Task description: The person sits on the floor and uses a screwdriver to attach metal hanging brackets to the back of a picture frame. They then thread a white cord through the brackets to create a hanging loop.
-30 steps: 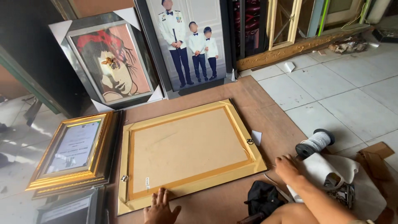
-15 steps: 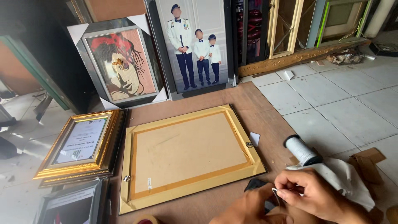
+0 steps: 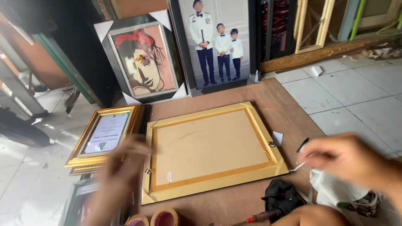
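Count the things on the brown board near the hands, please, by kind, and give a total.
Gold picture frames lying flat: 2, the large face-down gold wooden frame and the small gold framed certificate
Rolls of tape: 2
Red-handled screwdriver: 1
Black cloth pouch: 1
Total: 6

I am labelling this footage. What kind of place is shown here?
Probably a picture-framing workshop. A gold frame lies face down on a brown board, framed pictures lean behind it, and tape rolls and a screwdriver lie near the left hand.
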